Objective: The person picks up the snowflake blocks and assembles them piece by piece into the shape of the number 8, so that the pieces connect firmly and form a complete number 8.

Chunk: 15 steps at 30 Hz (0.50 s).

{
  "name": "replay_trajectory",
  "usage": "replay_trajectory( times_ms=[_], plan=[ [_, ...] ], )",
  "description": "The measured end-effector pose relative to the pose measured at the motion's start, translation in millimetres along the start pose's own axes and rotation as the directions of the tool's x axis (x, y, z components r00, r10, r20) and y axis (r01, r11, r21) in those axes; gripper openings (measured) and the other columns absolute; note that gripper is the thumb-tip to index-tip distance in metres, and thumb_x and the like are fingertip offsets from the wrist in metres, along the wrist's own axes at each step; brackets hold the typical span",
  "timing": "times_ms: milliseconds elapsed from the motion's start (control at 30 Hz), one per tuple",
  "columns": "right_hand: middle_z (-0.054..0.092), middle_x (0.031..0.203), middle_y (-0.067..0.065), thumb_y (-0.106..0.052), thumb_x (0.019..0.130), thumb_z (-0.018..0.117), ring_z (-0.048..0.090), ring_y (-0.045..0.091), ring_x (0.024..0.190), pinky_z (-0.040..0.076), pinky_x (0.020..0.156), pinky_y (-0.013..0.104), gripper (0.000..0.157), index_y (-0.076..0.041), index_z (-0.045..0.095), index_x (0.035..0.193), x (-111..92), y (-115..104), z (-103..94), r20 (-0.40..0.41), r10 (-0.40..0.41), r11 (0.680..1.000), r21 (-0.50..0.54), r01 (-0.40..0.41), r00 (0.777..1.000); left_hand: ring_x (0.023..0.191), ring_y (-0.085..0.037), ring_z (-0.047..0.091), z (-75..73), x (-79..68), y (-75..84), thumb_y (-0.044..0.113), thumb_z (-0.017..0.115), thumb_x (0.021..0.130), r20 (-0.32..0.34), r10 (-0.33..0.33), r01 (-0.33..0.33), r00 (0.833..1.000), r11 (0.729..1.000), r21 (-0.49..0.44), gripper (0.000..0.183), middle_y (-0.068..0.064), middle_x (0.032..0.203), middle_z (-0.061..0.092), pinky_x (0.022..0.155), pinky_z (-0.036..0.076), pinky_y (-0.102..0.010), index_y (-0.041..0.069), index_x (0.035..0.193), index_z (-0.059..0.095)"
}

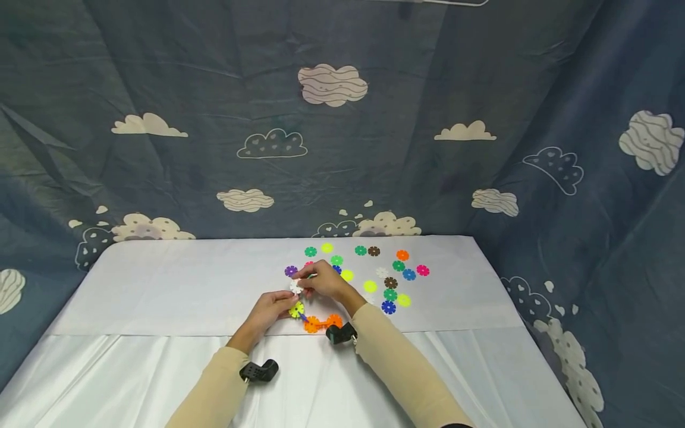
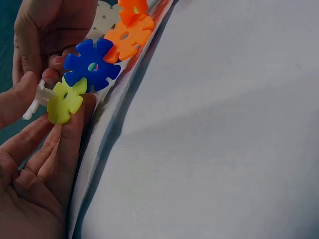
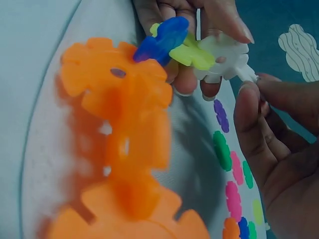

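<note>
A chain of notched, flower-shaped plastic discs runs between my hands. In the right wrist view it goes from orange discs (image 3: 117,74) through a blue disc (image 3: 167,40) and a yellow disc (image 3: 192,54) to a white disc (image 3: 227,59). My left hand (image 1: 271,307) grips the chain at its yellow and white end, thumb on the white disc. Thumb and fingertips of my right hand (image 1: 323,280) pinch a second white disc (image 3: 247,73), seen edge-on against the rim of the first. The pinching fingers partly hide it.
Loose discs of several colours lie scattered on the white table (image 1: 176,285), among them a purple disc (image 1: 291,271), a brown disc (image 1: 390,283) and a pink disc (image 1: 423,270). A dark cloud-print curtain (image 1: 374,166) hangs behind the table's far edge.
</note>
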State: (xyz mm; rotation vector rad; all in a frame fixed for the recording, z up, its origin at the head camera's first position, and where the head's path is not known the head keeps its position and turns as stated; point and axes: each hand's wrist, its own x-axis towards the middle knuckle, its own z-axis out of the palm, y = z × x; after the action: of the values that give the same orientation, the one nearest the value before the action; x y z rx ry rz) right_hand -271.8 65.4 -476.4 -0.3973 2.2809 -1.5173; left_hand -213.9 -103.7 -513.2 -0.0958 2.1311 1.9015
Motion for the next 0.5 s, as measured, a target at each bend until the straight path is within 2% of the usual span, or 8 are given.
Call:
replay_trajectory(
  times_ms=[233, 433, 500],
  plan=[
    [0.062, 0.075, 0.008, 0.005, 0.088, 0.064, 0.058, 0.013, 0.055, 0.056, 0.056, 0.025, 0.014, 0.01, 0.067, 0.101, -1.0, 3.7, 2.2, -0.026, -0.025, 0.994, 0.103, 0.027, 0.999, 0.078, -0.008, 0.063, -1.5, 0.8, -0.9, 0.003, 0.063, 0.092, 0.048, 0.035, -0.034, 0.998, 0.999, -0.02, 0.032, -0.008, 0.093, 0.07, 0.073, 0.056, -0.024, -0.015, 0.117, 0.057],
    [0.065, 0.085, 0.012, 0.006, 0.088, 0.064, 0.06, 0.012, 0.057, 0.057, 0.061, 0.026, 0.014, 0.011, 0.068, 0.1, -3.8, 3.1, -0.1, -0.02, -0.015, 0.991, 0.13, 0.017, 1.0, 0.074, -0.008, 0.063, 3.9, -2.3, -0.9, -0.003, 0.061, 0.09, -0.019, 0.07, -0.07, 0.997, 0.997, -0.01, 0.028, -0.013, 0.091, 0.07, 0.067, 0.056, -0.022, -0.018, 0.114, 0.058],
    [0.065, 0.086, 0.011, 0.007, 0.088, 0.064, 0.06, 0.011, 0.057, 0.057, 0.061, 0.025, 0.014, 0.011, 0.069, 0.1, -4.9, 3.6, 0.0, -0.02, -0.009, 0.992, 0.129, 0.011, 1.0, 0.073, -0.008, 0.062, 5.6, -4.0, -1.6, -0.003, 0.06, 0.091, -0.02, 0.083, -0.083, 0.996, 0.997, -0.002, 0.027, -0.013, 0.089, 0.07, 0.065, 0.055, -0.021, -0.018, 0.113, 0.058]
  ],
)
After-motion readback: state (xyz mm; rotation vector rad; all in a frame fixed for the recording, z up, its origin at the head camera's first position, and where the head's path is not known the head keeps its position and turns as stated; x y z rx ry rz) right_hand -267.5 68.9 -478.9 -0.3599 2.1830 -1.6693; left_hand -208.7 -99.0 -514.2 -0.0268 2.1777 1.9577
